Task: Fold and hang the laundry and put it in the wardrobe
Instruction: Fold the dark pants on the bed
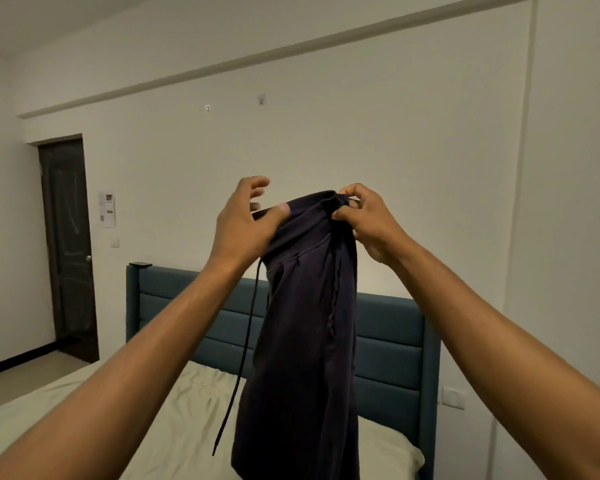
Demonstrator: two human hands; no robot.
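Both bare forearms reach up and forward, and between them hangs a pair of dark navy cotton drawstring trousers [303, 327], held by the waistband at about head height over the bed. The right hand [368, 220] pinches the right end of the waistband, thumb and curled fingers closed tight on the fabric. The left hand [245, 221] has its thumb laid on the left part of the waistband, while its fingers are spread and half open behind the cloth, so whether they grip it I cannot tell. A long dark drawstring cord [245, 348] dangles loose from the waist on the left side. Below lies a cream, rumpled bedsheet [174, 403], backed by a teal padded headboard [388, 344] with a small dark flat object [140, 264] on its left corner. Behind stands a plain white wall [395, 168] carrying two small hooks [261, 99], a white wall panel [107, 209], and a dark brown door [68, 244] at the far left.
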